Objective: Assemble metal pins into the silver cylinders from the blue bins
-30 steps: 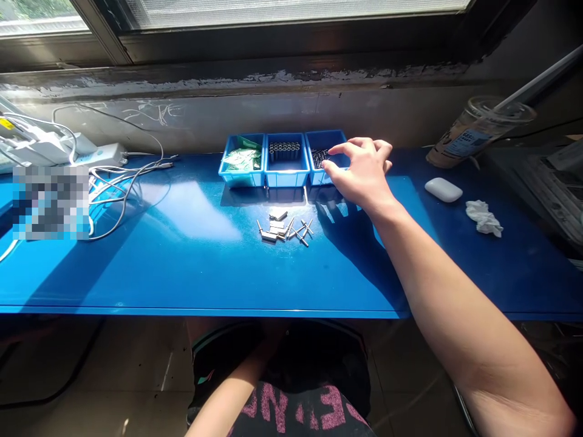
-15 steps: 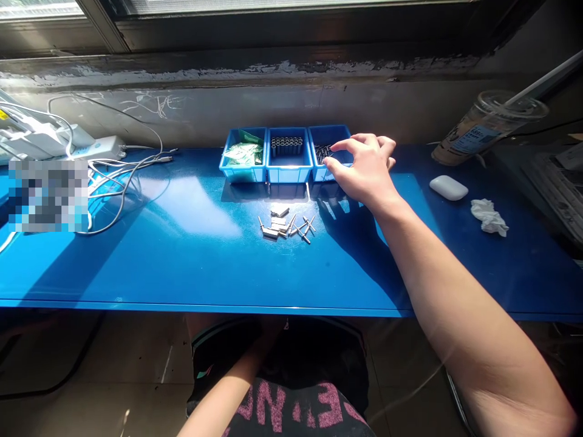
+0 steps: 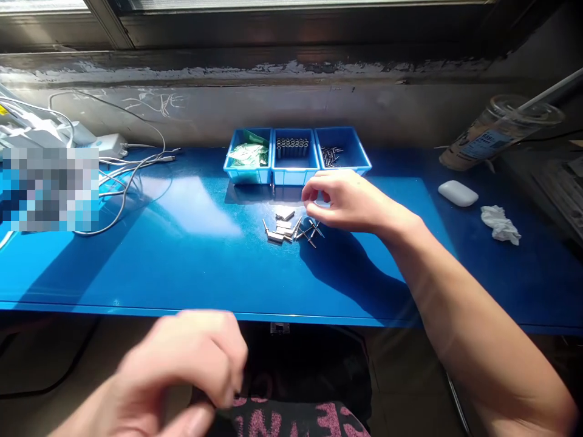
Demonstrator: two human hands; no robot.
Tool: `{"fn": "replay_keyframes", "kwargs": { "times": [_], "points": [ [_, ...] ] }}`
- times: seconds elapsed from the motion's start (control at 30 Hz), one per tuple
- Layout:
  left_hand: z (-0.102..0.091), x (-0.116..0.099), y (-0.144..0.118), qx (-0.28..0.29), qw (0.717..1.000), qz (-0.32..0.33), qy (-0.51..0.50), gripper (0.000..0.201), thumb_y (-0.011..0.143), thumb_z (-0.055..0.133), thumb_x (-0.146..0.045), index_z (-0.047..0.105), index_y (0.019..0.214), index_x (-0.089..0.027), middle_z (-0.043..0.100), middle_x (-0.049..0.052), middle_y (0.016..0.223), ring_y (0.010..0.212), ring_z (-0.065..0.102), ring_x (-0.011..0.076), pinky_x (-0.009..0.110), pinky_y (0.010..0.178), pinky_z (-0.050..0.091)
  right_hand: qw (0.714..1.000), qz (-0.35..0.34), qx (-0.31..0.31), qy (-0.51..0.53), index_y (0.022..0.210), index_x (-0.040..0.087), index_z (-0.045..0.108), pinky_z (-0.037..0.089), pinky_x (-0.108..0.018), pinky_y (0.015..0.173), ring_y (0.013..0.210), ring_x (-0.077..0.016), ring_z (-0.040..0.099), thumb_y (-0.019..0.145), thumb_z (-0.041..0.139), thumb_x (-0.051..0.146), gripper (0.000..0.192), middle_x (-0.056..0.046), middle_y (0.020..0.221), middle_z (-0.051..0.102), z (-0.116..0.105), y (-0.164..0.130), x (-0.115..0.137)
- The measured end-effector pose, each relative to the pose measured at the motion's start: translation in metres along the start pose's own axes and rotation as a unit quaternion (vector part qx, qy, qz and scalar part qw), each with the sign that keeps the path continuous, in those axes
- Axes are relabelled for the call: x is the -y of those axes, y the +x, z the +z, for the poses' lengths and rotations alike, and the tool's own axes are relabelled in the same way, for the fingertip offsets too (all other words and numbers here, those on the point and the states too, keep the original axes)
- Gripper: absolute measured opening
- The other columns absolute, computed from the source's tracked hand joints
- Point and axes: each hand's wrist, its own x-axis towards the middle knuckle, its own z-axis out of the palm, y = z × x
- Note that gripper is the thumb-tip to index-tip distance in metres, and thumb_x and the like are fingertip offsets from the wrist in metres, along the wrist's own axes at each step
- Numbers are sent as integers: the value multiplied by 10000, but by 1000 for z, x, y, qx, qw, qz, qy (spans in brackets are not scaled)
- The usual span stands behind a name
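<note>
My right hand [image 3: 331, 197] is low over the blue table, just right of a small pile of silvery metal cylinders [image 3: 283, 229] and thin pins resembling rivets [image 3: 314, 232]. Its fingers are curled in, with the thumb close to them. Whatever is between the fingertips, if anything, is hidden. My left hand [image 3: 191, 358], slightly blurred, is raised over my lap before the table edge. Its fingers are loosely bent, a gap separates them from the thumb, and nothing shows in it. Behind the right hand stands a blue bin [image 3: 359, 159] with dark thin pins [image 3: 331, 156].
Left of that bin are a middle bin [image 3: 296, 176] of upright metal tubes and one [image 3: 249, 176] with green-and-white packets. A tilted drink cup [image 3: 485, 136], a white case [image 3: 458, 193] and crumpled tissue [image 3: 500, 224] lie right. White cables [image 3: 132, 173] run along the left.
My right hand has come from the right bin down and left to beside the pile, its fingers curling in. My left hand has risen from my lap into view.
</note>
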Motion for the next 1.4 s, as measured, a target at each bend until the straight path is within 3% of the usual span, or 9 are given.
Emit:
{"fn": "replay_keyframes", "kwargs": {
  "times": [0.03,0.07,0.13,0.2,0.3,0.43,0.7,0.93,1.4],
  "points": [
    [-8,1,24,-89,994,-66,-25,232,780,544,-99,654,849,-291,645,-2,649,591,619,193,381,502,552,1000,11,22,-14,925,203,711,475,-367,763,859,-230,631,878,608,280,136,-69,951,715,2,0,0],
    [-12,7,50,-134,990,-45,-18,274,753,591,-71,686,888,-290,675,-18,698,615,626,170,371,535,561,999,21,35,-24,950,200,705,474,-367,771,883,-237,633,872,619,298,152,-75,983,710,4,0,-1],
    [-13,31,99,-229,968,98,8,92,788,686,-179,709,853,-240,689,-9,745,663,644,153,346,524,495,997,35,53,-34,1002,204,691,478,-369,792,925,-246,640,868,634,332,193,-80,1043,699,8,-1,-5],
    [-9,64,140,-297,935,177,77,52,884,664,-259,702,869,-228,661,-24,747,615,575,97,312,536,457,996,47,71,-38,1032,219,681,481,-364,788,934,-247,645,870,642,355,215,-75,1067,697,11,-1,-8],
    [1,103,170,-265,908,284,158,40,857,639,-204,644,847,-243,619,-52,667,562,544,94,285,537,468,993,55,95,-38,1047,240,669,482,-355,766,920,-243,652,868,660,360,216,-60,1052,712,13,-1,-10],
    [13,122,159,-229,907,263,237,74,858,578,-191,617,799,-215,596,-55,588,484,507,91,253,495,441,993,47,101,-34,1044,249,653,482,-346,770,920,-237,661,879,649,310,176,-49,1041,722,15,-1,-9],
    [15,117,147,-223,936,178,205,91,871,574,-212,659,841,-198,605,-49,611,508,506,92,246,544,446,995,34,94,-8,1033,222,647,492,-345,795,914,-228,642,884,612,228,154,-61,1011,698,18,1,-4],
    [17,117,147,-197,944,191,183,64,869,595,-173,655,856,-191,602,-58,622,512,504,79,223,540,437,989,104,101,-40,1050,224,627,511,-380,750,876,-263,644,859,673,389,257,-97,1035,670,9,-4,2],
    [19,114,147,-166,947,210,180,62,880,616,-136,660,861,-175,620,-54,643,513,504,63,199,534,444,989,83,115,-26,1049,217,647,436,-263,633,740,-165,602,862,552,112,234,-29,892,690,16,-3,-1]
  ]
}}
